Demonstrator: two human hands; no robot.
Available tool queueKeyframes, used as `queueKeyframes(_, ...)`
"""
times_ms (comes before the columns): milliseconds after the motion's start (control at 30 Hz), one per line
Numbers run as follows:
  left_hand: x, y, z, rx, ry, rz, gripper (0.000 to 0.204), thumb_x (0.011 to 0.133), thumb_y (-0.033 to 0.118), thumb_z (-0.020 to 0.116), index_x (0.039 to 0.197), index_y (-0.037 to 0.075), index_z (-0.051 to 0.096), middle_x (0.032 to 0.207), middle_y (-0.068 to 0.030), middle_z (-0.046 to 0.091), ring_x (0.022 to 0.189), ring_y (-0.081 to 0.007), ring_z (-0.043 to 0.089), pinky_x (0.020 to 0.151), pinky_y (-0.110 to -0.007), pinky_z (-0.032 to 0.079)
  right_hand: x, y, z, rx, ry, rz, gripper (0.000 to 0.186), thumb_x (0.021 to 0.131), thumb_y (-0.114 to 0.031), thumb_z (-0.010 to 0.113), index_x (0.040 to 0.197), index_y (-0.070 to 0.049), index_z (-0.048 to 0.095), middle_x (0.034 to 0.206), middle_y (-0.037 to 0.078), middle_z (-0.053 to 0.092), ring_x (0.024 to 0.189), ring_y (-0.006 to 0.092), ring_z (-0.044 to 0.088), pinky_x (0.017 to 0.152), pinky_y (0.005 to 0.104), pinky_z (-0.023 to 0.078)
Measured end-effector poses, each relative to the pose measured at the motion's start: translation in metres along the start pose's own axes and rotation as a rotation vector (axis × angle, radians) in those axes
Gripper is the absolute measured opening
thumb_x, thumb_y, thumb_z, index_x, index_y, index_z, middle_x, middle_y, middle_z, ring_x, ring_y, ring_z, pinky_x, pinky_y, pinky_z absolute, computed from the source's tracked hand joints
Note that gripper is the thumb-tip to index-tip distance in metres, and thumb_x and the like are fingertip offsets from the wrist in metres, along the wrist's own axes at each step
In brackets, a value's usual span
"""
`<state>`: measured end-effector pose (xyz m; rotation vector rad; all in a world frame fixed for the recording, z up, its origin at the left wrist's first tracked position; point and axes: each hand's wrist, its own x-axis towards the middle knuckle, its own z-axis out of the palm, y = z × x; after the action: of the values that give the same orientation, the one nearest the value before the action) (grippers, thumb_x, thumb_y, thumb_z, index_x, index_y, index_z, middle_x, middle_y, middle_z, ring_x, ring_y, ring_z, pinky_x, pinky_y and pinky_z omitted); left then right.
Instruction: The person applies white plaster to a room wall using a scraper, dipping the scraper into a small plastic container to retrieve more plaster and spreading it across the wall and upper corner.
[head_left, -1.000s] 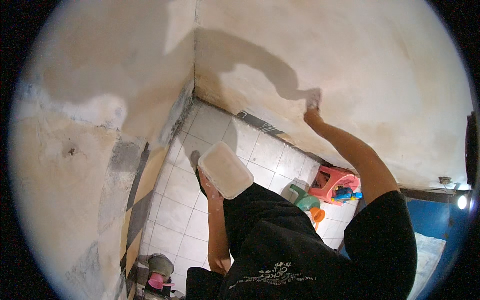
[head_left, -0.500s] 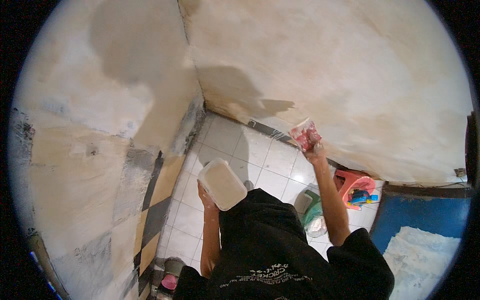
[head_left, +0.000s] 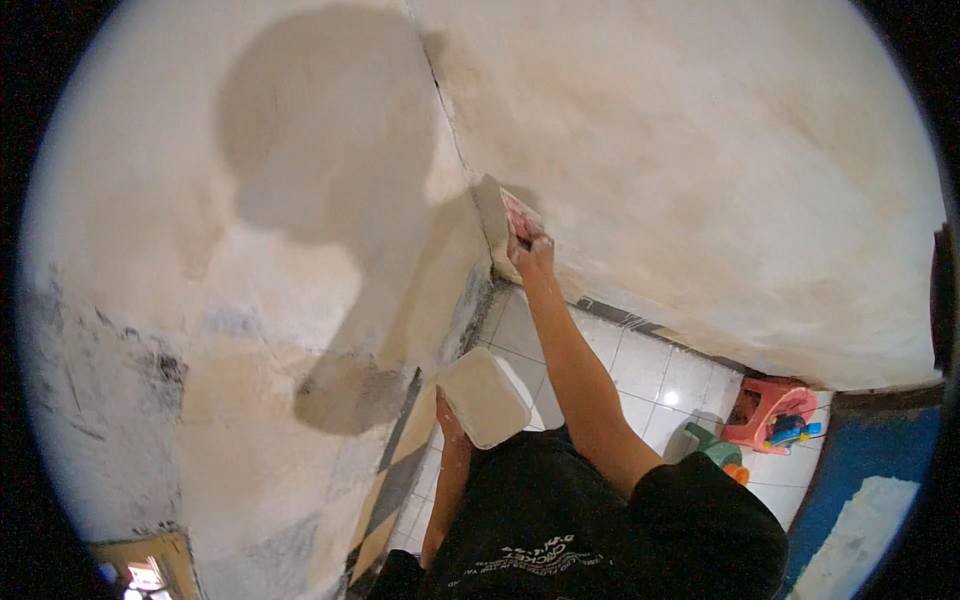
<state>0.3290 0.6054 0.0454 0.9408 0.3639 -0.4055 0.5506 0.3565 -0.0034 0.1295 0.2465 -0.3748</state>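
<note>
My left hand (head_left: 450,418) grips the side of a rectangular white plastic tub (head_left: 488,398), held in front of my body with cream-coloured paste showing inside. Raised to the wall corner, my right hand (head_left: 531,252) is closed on a flat red scraper (head_left: 520,212) smeared with whitish paste. The blade is at the far wall (head_left: 680,180), close beside the vertical corner line; whether its edge presses on the wall I cannot tell. Part of the tool is covered by my fingers.
A patchy left wall (head_left: 250,290) meets the far wall. White floor tiles (head_left: 640,370) lie below. At right are a pink plastic stool (head_left: 760,415) with a blue and yellow object (head_left: 790,430), a green item (head_left: 712,447) and a blue door-like panel (head_left: 870,450).
My right hand has swung left and up with the scraper, from above the floor edge to the wall corner. The view has shifted left; the tub is still in my left hand.
</note>
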Motion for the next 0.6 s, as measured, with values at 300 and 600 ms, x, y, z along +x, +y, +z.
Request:
queueKeyframes(300,0.044,0.050,-0.006,0.068,-0.024,-0.113,0.053,0.088,0.046,0.030,0.122,0.006,0.038,0.122,-0.0119,0.045,0.109,-0.0274,0.046,0.091,-0.040,0.039,0.045,0.032,0.063,-0.920,-0.047,-0.469,0.019,0.081,0.004,0.042,0.094,0.005,0.055,0.074,0.004,0.054,0.069,0.0145,0.052,0.058,0.0232,0.046)
queueKeyframes(600,0.074,0.049,-0.006,0.044,-0.086,-0.204,0.054,0.088,0.046,0.030,0.122,0.006,0.039,0.121,-0.0124,0.045,0.107,-0.0278,0.047,0.090,-0.039,0.040,-0.098,-0.131,0.116,0.190,-0.262,-0.309,0.030,0.078,0.004,0.043,0.108,0.005,0.049,0.094,0.015,0.056,0.069,0.0189,0.051,0.076,0.0292,0.050)
